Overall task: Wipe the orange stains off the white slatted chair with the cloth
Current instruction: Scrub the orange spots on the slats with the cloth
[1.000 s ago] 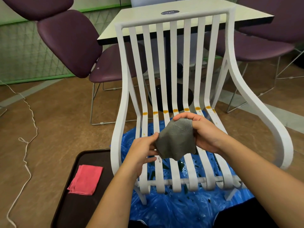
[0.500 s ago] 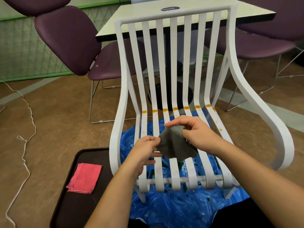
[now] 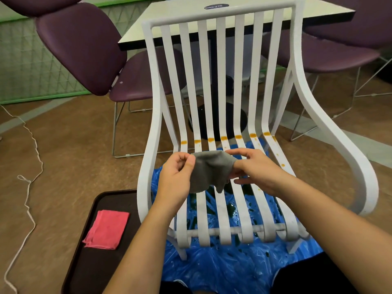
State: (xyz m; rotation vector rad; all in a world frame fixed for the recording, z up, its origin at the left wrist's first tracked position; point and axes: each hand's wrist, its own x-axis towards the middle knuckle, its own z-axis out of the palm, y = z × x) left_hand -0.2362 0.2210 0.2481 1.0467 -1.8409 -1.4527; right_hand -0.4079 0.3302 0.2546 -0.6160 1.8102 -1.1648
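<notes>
Grey cloth [image 3: 209,170] is hanging just over the chair [image 3: 331,115] seat, left hand [image 3: 177,179] and right hand [image 3: 254,170] each pinching a top corner, probably spreading it flat for the stains [image 3: 223,138] just behind, though whether it's touching the seat I'm not managing to tell.

The cloth [image 3: 209,169] hid some fingertips of the right hand [image 3: 254,172] and parts of the chair's [image 3: 156,102] middle slats. Left of the chair, the tray [image 3: 89,262] ran off the bottom edge. Behind it, the table's [image 3: 324,9] label [image 3: 216,6] was too small to read.
</notes>
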